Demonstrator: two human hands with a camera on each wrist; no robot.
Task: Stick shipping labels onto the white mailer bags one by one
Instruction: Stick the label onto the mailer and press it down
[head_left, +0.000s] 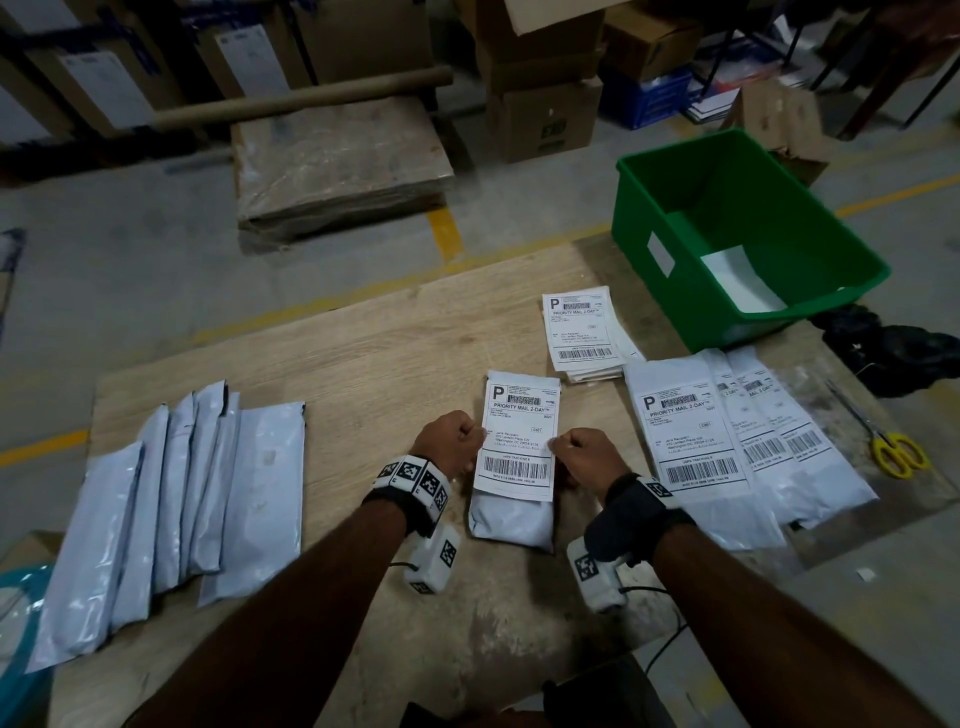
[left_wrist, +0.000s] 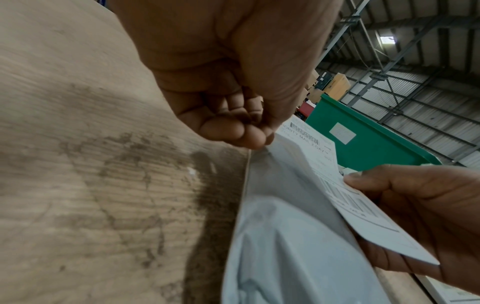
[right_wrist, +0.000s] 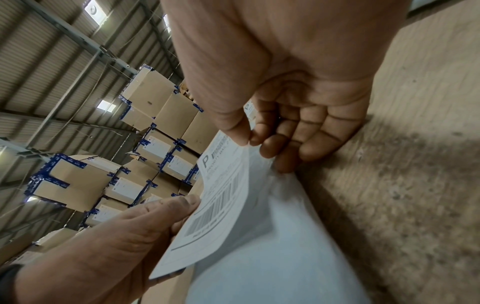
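Note:
A white mailer bag (head_left: 511, 522) lies in the middle of the wooden table (head_left: 332, 353). A shipping label (head_left: 519, 436) is held just over it, its lower part lifted off the bag (right_wrist: 272, 246). My left hand (head_left: 451, 441) pinches the label's left edge (left_wrist: 306, 144) between thumb and fingers. My right hand (head_left: 587, 454) pinches the right edge (right_wrist: 228, 168). A stack of loose labels (head_left: 582, 327) lies behind. Several unlabelled bags (head_left: 171, 499) lie at the left, several labelled bags (head_left: 727, 441) at the right.
A green bin (head_left: 737, 234) holding a white bag stands at the table's back right. Yellow scissors (head_left: 893, 447) lie near the right edge, a black crumpled thing (head_left: 893, 353) behind them. Cardboard boxes (head_left: 540, 78) and a wrapped pallet stack (head_left: 337, 161) stand on the floor beyond.

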